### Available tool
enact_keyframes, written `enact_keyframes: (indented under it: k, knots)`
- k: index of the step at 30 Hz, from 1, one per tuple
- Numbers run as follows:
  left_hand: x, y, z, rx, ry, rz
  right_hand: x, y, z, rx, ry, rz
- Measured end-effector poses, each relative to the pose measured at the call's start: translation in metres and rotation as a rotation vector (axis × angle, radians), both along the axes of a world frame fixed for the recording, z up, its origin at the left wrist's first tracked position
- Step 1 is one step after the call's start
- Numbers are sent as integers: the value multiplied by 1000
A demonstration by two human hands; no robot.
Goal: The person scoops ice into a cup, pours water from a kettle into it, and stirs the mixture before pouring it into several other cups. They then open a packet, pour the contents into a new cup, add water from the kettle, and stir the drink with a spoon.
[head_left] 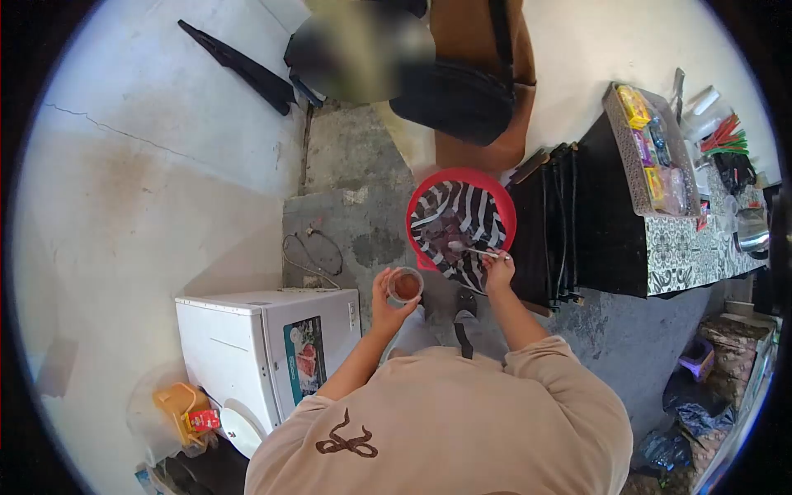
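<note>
1. Left hand holds the cup, near-left of the red tub.
2. Right hand, nearer the tub, grips what seems a spoon, its long axis pointing leftward over the tub.

The cup sits near the middle of the frame, a small, clear, round vessel seen mostly from above, its mouth facing the camera; reddish-brown contents show inside it. Up and to the right is the tub, round and red-rimmed, open at the top, with a black-and-white striped lining and a dull purplish-brown patch near its middle. The spoon slants across the tub's lower right, its pale head pointing left; whether the head touches anything inside is unclear.
</note>
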State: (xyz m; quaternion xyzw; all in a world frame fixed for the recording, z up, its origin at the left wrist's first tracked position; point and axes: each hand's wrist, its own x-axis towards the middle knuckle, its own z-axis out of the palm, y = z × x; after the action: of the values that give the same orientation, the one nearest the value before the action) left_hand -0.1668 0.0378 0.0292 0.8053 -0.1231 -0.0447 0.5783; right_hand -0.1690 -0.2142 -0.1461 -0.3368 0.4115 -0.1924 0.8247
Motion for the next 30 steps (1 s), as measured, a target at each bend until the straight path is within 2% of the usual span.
enact_keyframes:
  k: [3,10,13,14,16,19,23,27,30]
  knots:
    - [2,-11,-4,22,-44,-27,2,3,48,-146,-18,59]
    - [22,-44,-8,-4,-161,-116,-2,-8,182,-281,-199,89]
    - [34,-58,1,-210,-126,-156,-10,-6,212,-247,-330,65]
    - [39,-61,5,-172,-153,-182,-13,-2,222,-244,-353,46]
    - [48,-63,14,-87,-204,-250,-20,7,238,-276,-368,11]
    - [58,-73,21,-321,31,-358,-34,21,245,-333,-388,-92]
    - [75,-89,26,-153,-103,-620,-64,34,258,-450,-322,-231]
    - [55,-124,39,-253,-33,-834,-108,32,267,-655,-242,-283]
    - [12,-157,55,-264,29,-955,-159,24,286,-956,-104,-272]
